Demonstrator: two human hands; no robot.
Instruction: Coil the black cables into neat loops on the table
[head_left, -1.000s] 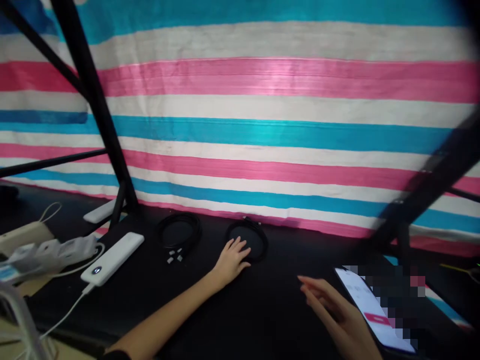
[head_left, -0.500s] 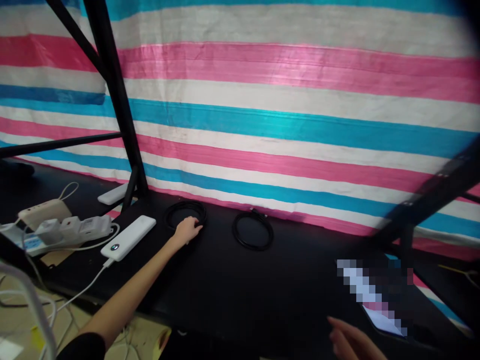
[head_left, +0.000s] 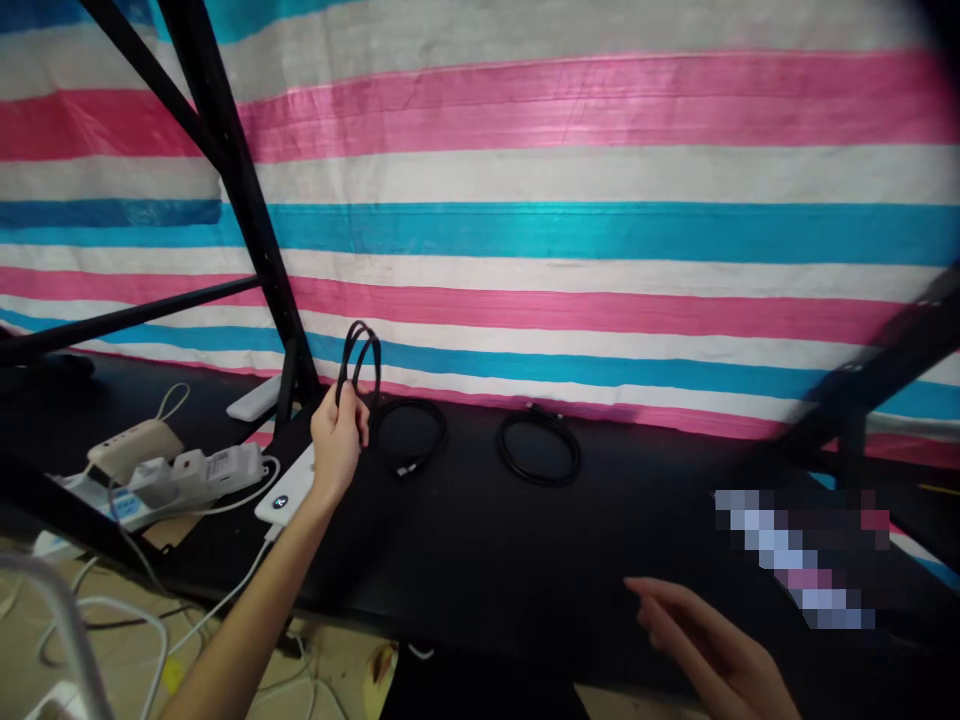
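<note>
My left hand [head_left: 337, 440] is closed around a thin coiled black cable [head_left: 377, 360], holding it up above the table with its loops rising over the fingers. Just right of that hand, another black coiled cable [head_left: 442, 430] lies flat, its USB plug [head_left: 406, 469] pointing toward me. Farther right rests a second black coil [head_left: 540, 481]. Partly hidden behind my left wrist is a white power bank [head_left: 289, 490] with a small round display and a white cable plugged in. My right hand [head_left: 712, 640] hovers at the lower right, fingers stretched out, nothing visible in it.
A power strip with white plugs [head_left: 191, 478] and a beige block [head_left: 135, 450] sit at the left. A white slab [head_left: 255, 398] lies behind the black post [head_left: 255, 210]. At right is a pixelated flat object [head_left: 787, 560]. A striped sheet [head_left: 562, 230] hangs behind the black table [head_left: 480, 560].
My left hand has lifted a coiled cable off the table, leaving another coil uncovered there. The view has shifted slightly. My right hand still hovers near the lower right.
</note>
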